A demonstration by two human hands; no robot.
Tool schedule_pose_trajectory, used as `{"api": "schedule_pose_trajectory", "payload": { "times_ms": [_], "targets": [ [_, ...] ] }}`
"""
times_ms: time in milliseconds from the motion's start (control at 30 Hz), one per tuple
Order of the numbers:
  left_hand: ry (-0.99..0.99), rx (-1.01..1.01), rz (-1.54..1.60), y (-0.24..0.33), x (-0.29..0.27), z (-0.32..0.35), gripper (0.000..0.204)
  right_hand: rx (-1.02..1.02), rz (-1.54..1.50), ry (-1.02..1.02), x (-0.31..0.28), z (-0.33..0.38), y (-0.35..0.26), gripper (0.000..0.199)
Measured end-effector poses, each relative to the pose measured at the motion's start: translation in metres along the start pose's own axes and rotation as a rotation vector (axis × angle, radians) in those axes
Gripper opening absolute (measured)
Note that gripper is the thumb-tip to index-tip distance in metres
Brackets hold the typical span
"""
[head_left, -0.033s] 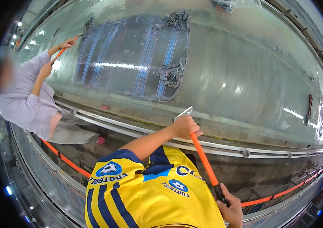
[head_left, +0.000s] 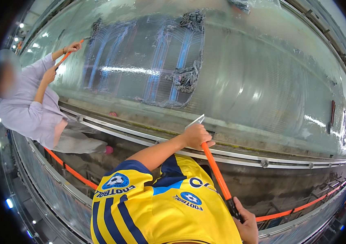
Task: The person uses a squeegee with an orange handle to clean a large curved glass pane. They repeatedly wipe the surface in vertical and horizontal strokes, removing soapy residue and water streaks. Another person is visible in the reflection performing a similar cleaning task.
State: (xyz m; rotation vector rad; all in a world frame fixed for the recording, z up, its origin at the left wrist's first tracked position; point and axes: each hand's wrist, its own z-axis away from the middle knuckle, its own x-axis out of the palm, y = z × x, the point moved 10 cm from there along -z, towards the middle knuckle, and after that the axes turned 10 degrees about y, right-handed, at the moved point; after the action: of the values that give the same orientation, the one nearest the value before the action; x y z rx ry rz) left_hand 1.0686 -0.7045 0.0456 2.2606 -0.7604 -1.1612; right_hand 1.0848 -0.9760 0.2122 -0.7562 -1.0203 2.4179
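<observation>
Both my hands grip a long-handled scraper with an orange shaft [head_left: 217, 173] and a black grip. My left hand [head_left: 197, 136] is closed around the upper end, just below the metal blade [head_left: 196, 120]. My right hand [head_left: 246, 219] wraps the black grip at the lower end, close to my yellow shirt. The blade tilts up at the near edge of a large, wet, greenish panel [head_left: 238, 97]; whether it touches the surface I cannot tell. A dark rectangular patch with blue streaks [head_left: 140, 61] lies on the panel, with crumpled grey film [head_left: 186, 79] along its right side.
At the left, another person in a pale shirt [head_left: 28, 110] holds a similar orange-handled tool [head_left: 65, 57] over the panel. A metal rail [head_left: 238, 156] runs along the near side. A dark-handled object [head_left: 332, 116] lies at the far right. Behind me stretches an orange bar [head_left: 299, 209].
The blade and my left hand have shifted very slightly left. My right hand sits a touch higher and further left. Both hands keep their hold on the scraper.
</observation>
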Motion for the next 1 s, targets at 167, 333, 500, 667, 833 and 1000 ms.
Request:
{"api": "schedule_pose_trajectory", "payload": {
  "times_ms": [167,333,500,667,833,1000],
  "targets": [
    [0.000,-0.012,-0.069,-0.029,-0.021,0.009,0.044,0.160,0.104,-0.091,0.030,-0.010,-0.050,0.052],
    [0.058,0.040,0.007,-0.073,-0.045,-0.033,0.045,0.207,0.115,-0.035,0.046,-0.055,-0.077,0.054],
    [0.070,0.072,0.011,-0.141,-0.052,-0.091,0.044,0.270,0.091,0.047,0.048,-0.110,-0.111,0.051],
    [0.091,0.070,-0.098,-0.247,-0.073,-0.192,0.044,0.036,0.195,0.053,0.032,-0.230,-0.201,0.061],
    [0.214,0.064,-0.165,-0.353,-0.112,-0.284,0.045,0.219,0.082,0.111,0.028,-0.344,-0.272,0.060],
    [0.168,0.040,-0.292,-0.424,-0.116,-0.343,0.047,0.080,-0.091,0.083,0.029,-0.404,-0.285,0.057]
  ]
}}
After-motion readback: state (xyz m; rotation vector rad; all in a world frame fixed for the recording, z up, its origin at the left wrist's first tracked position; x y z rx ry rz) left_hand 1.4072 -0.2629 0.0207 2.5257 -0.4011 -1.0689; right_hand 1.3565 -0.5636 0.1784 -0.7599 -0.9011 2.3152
